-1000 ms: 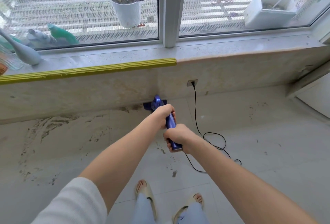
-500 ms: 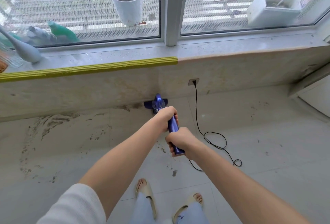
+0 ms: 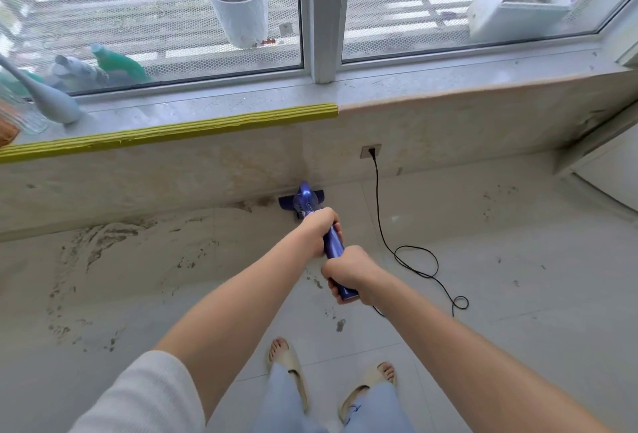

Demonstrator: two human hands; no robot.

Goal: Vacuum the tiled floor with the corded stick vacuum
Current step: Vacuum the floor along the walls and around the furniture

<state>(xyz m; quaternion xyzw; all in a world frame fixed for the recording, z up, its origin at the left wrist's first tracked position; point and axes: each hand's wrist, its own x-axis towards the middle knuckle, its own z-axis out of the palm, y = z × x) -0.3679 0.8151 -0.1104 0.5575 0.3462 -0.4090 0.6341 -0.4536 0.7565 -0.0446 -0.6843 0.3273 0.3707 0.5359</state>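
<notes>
**Both hands on the blue stick vac, head parked at the base of the window wall**

So the blue stick vacuum [image 3: 334, 243] is held out in front with both hands stacked along the handle. The left hand [image 3: 319, 230] is the farther one, fingers curled tight around the upper part of the handle. The right hand [image 3: 348, 272] is nearer, wrapped around the end of the grip, with the tip of the handle poking out below the fist. The vacuum body runs away from the person, and its floor head [image 3: 286, 201] sits on the tiled floor [image 3: 518, 294] right where the floor meets the low wall under the window.

There's a dark patch of dirt just left of the head along that edge, plus a big swirl of sandy grit [image 3: 100, 253] across the tiles on the left. More dark specks lie near the hands and off to the right.

The black power cord [image 3: 378, 211] is plugged into a wall socket [image 3: 370, 150] a bit right of the head, drops down the wall, then loops over the floor to the right of the hands.

At the near edge you can see two feet in beige slides [image 3: 290, 363] and light jeans. Up on the sill there's a yellow edge strip [image 3: 172, 132] and a pale blue vase [image 3: 48, 101] at far left. Outside the glass sit a white plant pot [image 3: 241, 18] and a white rectangular planter [image 3: 514, 8].
</notes>
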